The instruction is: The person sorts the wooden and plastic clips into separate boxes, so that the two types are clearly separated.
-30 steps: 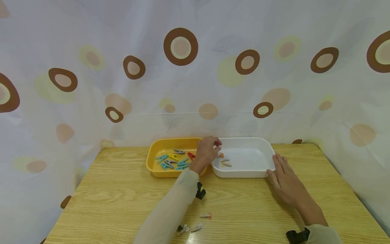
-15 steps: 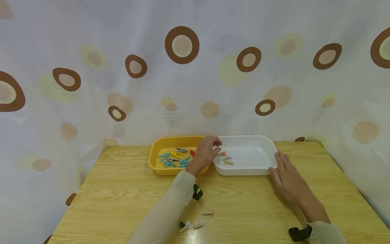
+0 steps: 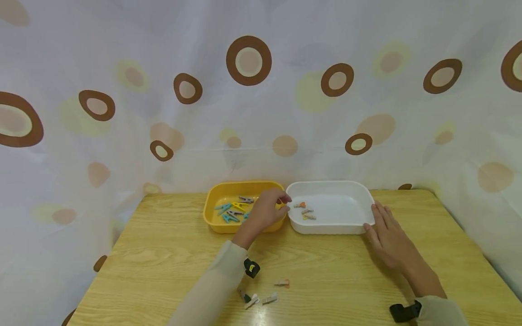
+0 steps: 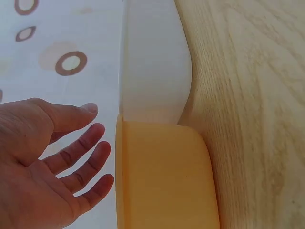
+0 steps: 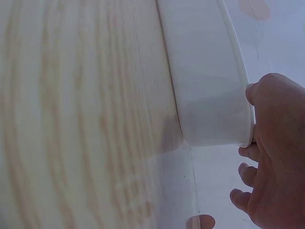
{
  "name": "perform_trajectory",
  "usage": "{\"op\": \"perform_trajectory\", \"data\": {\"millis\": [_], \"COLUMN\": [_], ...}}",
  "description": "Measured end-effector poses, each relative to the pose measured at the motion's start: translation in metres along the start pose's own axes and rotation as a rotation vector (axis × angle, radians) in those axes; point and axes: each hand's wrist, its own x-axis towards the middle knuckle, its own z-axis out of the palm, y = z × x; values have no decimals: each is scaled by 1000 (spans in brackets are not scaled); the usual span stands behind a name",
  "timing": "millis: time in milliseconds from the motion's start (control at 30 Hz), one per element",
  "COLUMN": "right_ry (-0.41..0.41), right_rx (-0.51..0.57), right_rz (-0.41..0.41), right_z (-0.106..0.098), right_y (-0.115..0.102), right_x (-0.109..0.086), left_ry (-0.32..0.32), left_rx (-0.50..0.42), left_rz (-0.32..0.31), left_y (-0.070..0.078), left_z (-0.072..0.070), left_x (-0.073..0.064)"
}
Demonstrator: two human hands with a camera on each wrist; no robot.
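Note:
My left hand [image 3: 266, 211] hovers over the right end of a yellow tray [image 3: 220, 227], near where it meets a white tray [image 3: 332, 230]. Nothing lies between its thumb and loosely bent, spread fingers [image 4: 97, 155]. Several plastic clothespins, blue, grey and yellow [image 3: 239, 207], lie in the yellow tray, some hidden behind the hand. Small wooden clothespins, one with an orange decoration [image 3: 301, 205], lie at the left end of the white tray. My right hand [image 3: 389, 244] rests against the white tray's right end, thumb [image 5: 252, 93] at the rim and fingers extended.
Near the front of the wooden table [image 3: 326, 280] lie a small clothespin with an orange decoration [image 3: 282, 283], two pale ones, one a white clothespin [image 3: 270, 299], and a dark green piece [image 3: 246, 297] beside my left sleeve. A patterned curtain [image 3: 261, 113] hangs right behind the trays.
My left hand has drawn back left from the white tray's edge to over the yellow tray, uncovering the orange-decorated clothespin. My right hand stays at the white tray; the view has shifted slightly.

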Motion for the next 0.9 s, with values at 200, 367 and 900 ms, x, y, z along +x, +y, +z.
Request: {"op": "perform_trajectory", "data": {"millis": [200,367,900], "right_ry": [8,-5,-8], "right_rx": [5,8,-10], "right_rz": [-6,-6,-3], "right_z": [-2,0,2], "right_y": [0,0,0], "right_x": [2,1,0], "left_ry": [64,103,118], "left_rx": [-14,-42,-146], "left_rz": [86,127,134], "left_y": [-2,-3,-7], "left_z": [-1,-2,-29], "left_x": [-15,-35,-96]}}
